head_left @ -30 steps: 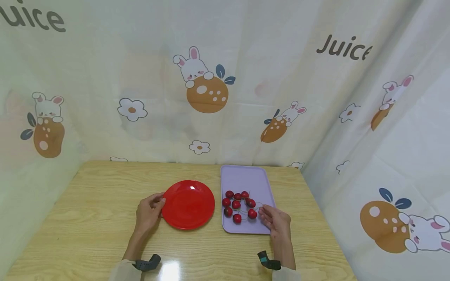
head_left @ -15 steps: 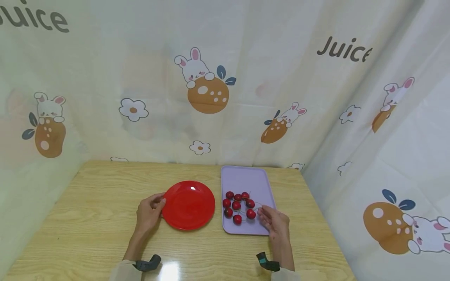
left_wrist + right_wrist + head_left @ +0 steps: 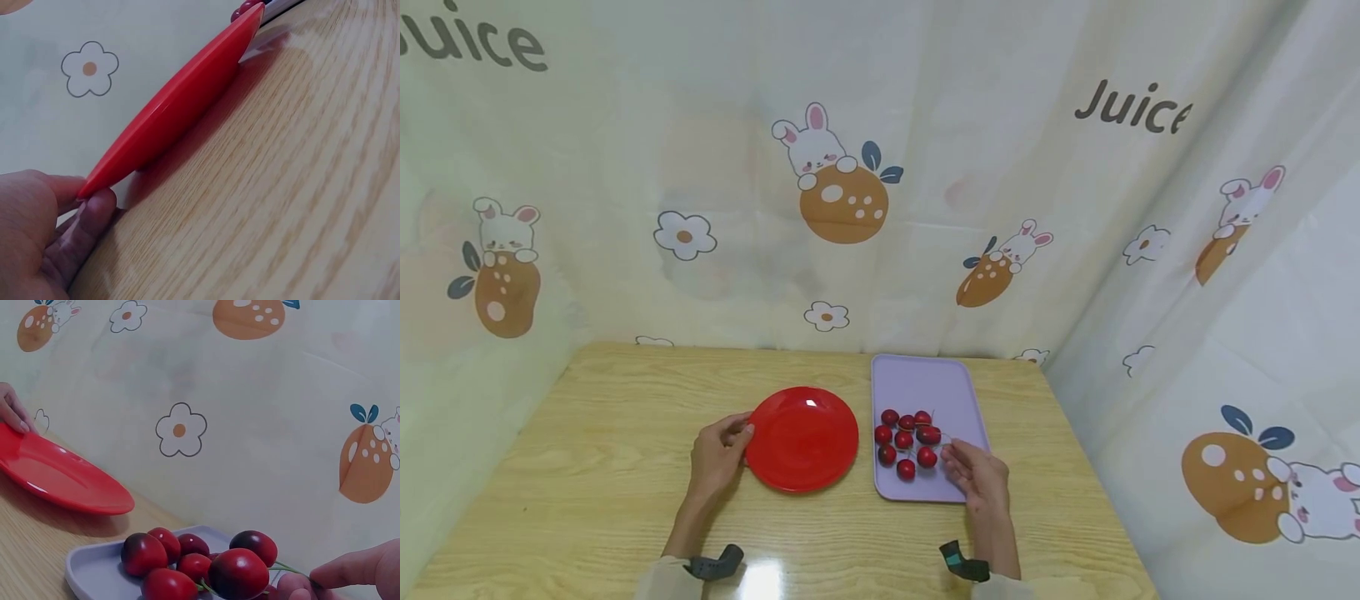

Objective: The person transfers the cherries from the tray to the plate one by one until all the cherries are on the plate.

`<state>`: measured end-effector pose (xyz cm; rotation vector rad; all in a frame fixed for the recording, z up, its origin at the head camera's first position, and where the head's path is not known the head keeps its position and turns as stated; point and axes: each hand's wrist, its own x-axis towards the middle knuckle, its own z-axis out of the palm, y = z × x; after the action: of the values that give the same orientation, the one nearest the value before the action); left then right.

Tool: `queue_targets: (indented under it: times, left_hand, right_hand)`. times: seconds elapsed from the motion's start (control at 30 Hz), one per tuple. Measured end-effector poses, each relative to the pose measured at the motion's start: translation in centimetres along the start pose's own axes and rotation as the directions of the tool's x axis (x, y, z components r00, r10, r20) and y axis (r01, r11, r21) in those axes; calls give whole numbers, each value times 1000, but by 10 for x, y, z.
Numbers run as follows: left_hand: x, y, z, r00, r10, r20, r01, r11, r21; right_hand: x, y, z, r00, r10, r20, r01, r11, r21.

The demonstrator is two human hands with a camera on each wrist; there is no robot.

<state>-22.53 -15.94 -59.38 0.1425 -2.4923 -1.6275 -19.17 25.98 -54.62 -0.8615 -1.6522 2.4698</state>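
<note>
My left hand point(image 3: 717, 454) pinches the left rim of a round red plate point(image 3: 801, 440). In the left wrist view, thumb and fingers point(image 3: 97, 209) grip that rim from both sides. To the plate's right lies a lilac tray point(image 3: 925, 379) with several dark red cherries point(image 3: 904, 439) grouped on its left part. Over the tray's right side, my right hand point(image 3: 981, 475) pinches thin green cherry stems point(image 3: 289, 569) between thumb and finger. Two cherries on these stems, a front one point(image 3: 238, 574) and one behind it point(image 3: 253, 545), sit close to the others. Whether they touch the tray is hidden.
A light wooden table point(image 3: 625, 400) carries the plate and tray. Patterned curtains point(image 3: 737, 167) hang behind the table and along both sides. Dark bands point(image 3: 715, 563) are worn on both wrists.
My right hand has moved a little left, and the two cherries on the pinched stems have shifted left with it. The left hand and the plate stay in place.
</note>
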Motion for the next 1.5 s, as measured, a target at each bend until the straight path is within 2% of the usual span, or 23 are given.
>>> queue_targets:
  times: [0.33, 0.57, 1.0, 1.5]
  left_hand:
    - [-2, 1, -2, 999, 32, -34, -32, 999, 4]
    - [-1, 0, 1, 1000, 20, -6, -20, 999, -44]
    - [-2, -3, 0, 1000, 16, -8, -16, 1000, -14]
    - [0, -1, 1, 1000, 10, -1, -10, 998, -56]
  right_hand:
    - [-1, 1, 17, 1000, 3, 14, -3, 1000, 25]
    - [-3, 0, 18, 1000, -1, 20, 0, 1000, 25]
    - [-10, 8, 24, 998, -8, 66, 6, 1000, 29]
    - [-15, 7, 39, 995, -36, 94, 34, 999, 18]
